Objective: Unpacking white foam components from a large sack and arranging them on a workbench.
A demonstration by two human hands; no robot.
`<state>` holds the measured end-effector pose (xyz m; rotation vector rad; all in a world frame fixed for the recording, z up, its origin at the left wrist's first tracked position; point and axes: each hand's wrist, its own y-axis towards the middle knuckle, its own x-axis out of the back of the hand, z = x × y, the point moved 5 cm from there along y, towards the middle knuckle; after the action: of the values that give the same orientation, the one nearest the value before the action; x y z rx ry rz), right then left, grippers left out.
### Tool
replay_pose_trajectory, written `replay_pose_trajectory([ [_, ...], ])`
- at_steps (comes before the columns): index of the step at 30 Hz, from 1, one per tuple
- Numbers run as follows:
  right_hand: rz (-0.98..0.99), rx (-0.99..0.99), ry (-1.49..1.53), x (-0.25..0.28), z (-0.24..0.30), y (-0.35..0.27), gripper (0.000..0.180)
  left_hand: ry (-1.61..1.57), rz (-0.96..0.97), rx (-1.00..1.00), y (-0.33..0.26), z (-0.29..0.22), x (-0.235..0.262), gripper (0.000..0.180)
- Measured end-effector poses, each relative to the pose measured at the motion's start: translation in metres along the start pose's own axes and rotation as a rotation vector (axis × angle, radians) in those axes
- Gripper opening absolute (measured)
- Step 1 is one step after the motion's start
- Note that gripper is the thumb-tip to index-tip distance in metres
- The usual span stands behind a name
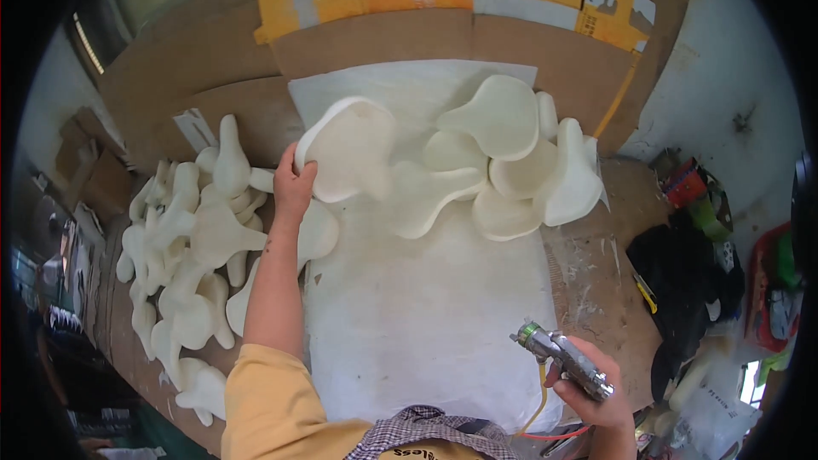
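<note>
My left hand [295, 186] is closed on the left rim of a cream foam bicycle saddle pad [351, 145], its hollow side facing up. The pad is held over the far left part of a white sheet [426, 315]. Down at the right, my right hand [603, 388] wraps round a metal spray gun [562, 356] with a green ring near its nozzle, which points up and left. A thin yellow hose [542, 396] hangs from the gun. Several similar saddle pads [498, 119] lie heaped on the sheet's far right.
On the left, many more saddle pads [217, 234] are piled on cardboard. A cardboard screen [383, 43] with yellow box pieces [311, 0] stands behind the sheet. Dark cloth [677, 277] and a yellow cutter knife [645, 293] lie at the right, near a red container [771, 290].
</note>
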<state>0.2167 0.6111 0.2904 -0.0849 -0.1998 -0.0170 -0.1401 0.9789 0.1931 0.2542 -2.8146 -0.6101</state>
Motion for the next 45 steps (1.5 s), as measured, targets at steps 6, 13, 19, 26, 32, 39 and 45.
replay_pose_trajectory([
  [6,0.045,0.17,-0.087,-0.02,0.042,0.001,0.051,-0.127,0.197,0.285,-0.029,0.024,0.026,0.033],
  [13,-0.025,0.11,0.054,-0.022,0.038,-0.014,0.048,-0.158,0.08,0.664,-0.064,0.073,0.062,0.035],
  [19,-0.016,0.016,0.027,-0.007,-0.012,-0.005,0.051,-1.214,-0.401,0.471,-0.054,0.1,0.091,0.048],
  [26,-0.078,-0.109,0.115,0.006,-0.039,0.015,0.049,-0.366,0.339,0.607,-0.009,0.152,-0.137,0.055],
  [32,-0.036,-0.182,0.133,0.013,-0.033,0.022,0.054,0.523,0.422,0.35,0.013,0.19,-0.173,0.074],
  [39,-0.249,0.067,0.124,0.031,0.008,0.022,0.058,0.703,0.582,0.05,-0.022,0.087,-0.113,0.037],
  [45,-0.257,0.011,0.118,0.006,0.017,0.003,0.059,0.421,0.387,0.313,-0.071,0.091,-0.041,0.035],
])
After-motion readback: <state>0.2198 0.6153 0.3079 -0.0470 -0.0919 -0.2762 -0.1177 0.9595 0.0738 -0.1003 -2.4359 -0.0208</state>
